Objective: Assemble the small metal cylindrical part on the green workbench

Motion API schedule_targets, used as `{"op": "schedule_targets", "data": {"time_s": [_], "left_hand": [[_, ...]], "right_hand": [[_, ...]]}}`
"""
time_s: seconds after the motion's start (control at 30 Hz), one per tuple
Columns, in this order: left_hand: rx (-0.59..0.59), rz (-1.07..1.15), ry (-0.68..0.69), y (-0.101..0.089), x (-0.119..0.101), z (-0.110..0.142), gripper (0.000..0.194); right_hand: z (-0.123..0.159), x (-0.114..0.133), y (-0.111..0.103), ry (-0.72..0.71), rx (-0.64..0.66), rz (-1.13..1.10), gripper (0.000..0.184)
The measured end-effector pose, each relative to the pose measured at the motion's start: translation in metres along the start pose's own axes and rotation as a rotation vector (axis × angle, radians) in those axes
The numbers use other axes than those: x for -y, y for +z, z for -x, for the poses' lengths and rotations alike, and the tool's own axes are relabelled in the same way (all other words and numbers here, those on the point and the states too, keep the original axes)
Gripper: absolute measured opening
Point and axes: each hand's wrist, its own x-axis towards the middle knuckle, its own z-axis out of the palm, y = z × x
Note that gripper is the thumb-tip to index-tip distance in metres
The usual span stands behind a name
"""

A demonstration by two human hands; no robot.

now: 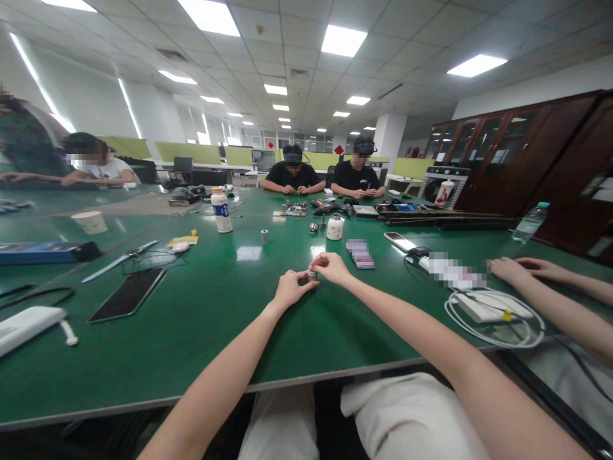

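Both my arms reach out over a green table (201, 332). My left hand (290, 289) is closed around the side of a small silver metal cylinder (311, 275) that stands on the table. My right hand (330, 265) pinches the top of that same cylinder from above, fingers curled. Most of the cylinder is hidden by my fingers. A second small silver cylinder (265, 236) stands alone farther back on the table.
A dark phone (128, 294), a knife (119, 260) and a white power bank (26, 326) lie to the left. A white bottle (221, 210), a white jar (335, 227) and tools sit farther back. Another person's hands (522, 268) and a coiled white cable (495, 310) are on the right. Two people sit opposite.
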Motion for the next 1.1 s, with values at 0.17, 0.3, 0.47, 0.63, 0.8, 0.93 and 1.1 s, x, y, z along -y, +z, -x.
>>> {"op": "schedule_targets", "data": {"time_s": [0.17, 0.3, 0.47, 0.63, 0.8, 0.93, 1.1], "left_hand": [[0.002, -0.029, -0.028, -0.003, -0.005, 0.002, 0.034], [-0.003, -0.048, -0.035, -0.007, -0.006, 0.005, 0.031], [-0.027, -0.064, -0.076, -0.012, -0.004, 0.008, 0.03], [-0.025, -0.087, -0.073, -0.014, -0.006, 0.009, 0.027], [-0.025, -0.104, -0.089, -0.01, -0.002, 0.009, 0.031], [-0.043, -0.072, -0.071, -0.005, 0.004, 0.009, 0.031], [-0.075, -0.071, -0.088, -0.004, 0.008, 0.011, 0.032]], "right_hand": [[0.01, 0.004, 0.005, 0.045, -0.056, 0.063, 0.008], [0.015, 0.004, 0.015, 0.043, -0.115, 0.093, 0.01], [0.016, 0.002, 0.034, 0.047, -0.249, 0.119, 0.014], [0.019, 0.002, 0.041, 0.043, -0.324, 0.077, 0.02], [0.017, 0.013, 0.036, 0.01, -0.263, 0.156, 0.02], [0.016, 0.012, 0.037, -0.017, -0.252, 0.106, 0.021], [0.021, 0.002, 0.044, -0.054, -0.283, -0.114, 0.026]]}}
